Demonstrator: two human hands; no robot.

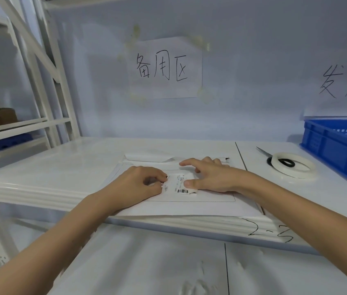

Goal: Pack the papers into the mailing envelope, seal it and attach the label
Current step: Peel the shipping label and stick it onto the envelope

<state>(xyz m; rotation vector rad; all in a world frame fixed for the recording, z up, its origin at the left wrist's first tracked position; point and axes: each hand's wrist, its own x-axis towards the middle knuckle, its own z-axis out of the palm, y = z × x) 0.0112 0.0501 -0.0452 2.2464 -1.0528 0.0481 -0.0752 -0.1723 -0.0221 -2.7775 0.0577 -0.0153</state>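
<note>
Left hand [145,184] has its fingers [157,177] curled down onto the left edge of the label [181,185], hiding that side's print. Right hand [208,177] lies flat with spread fingers, thumb pressing the label's right edge. The label sits on the white envelope [215,206], on the shelf [72,158]. Right of the envelope: tape roll [296,169] over scissors [264,152], and a blue crate [336,145], cut off.

A warehouse packing station: white metal racking [47,67], handwritten zone signs [165,68] taped to the wall, a blue crate [336,145], a tape roll [294,167] and a shelf [62,167] marked "2-3".
</note>
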